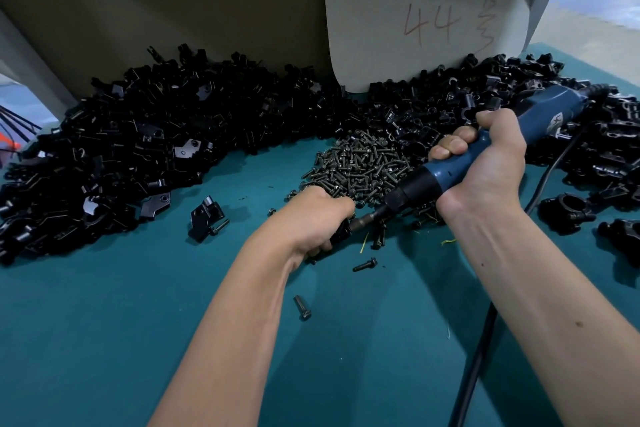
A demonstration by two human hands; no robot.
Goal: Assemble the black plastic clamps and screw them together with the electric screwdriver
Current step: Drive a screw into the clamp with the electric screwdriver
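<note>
My left hand (pixel 311 218) grips a black plastic clamp (pixel 337 234) low over the teal table, mostly hidden under my fingers. My right hand (pixel 485 156) holds the blue electric screwdriver (pixel 460 163) slanted down to the left, its bit (pixel 367 218) meeting the clamp at my left fingers. A heap of dark screws (pixel 363 163) lies just behind both hands. Loose black clamp parts (pixel 138 149) are piled in a wide band at the left and back.
Assembled clamps (pixel 568 211) lie at the right edge. A clamp piece with a screw (pixel 204 218) and several stray screws (pixel 365 265) sit on the teal mat (pixel 138 340). The screwdriver cord (pixel 481 350) runs down by my right forearm. A card marked 44 (pixel 426 17) leans on the cardboard wall.
</note>
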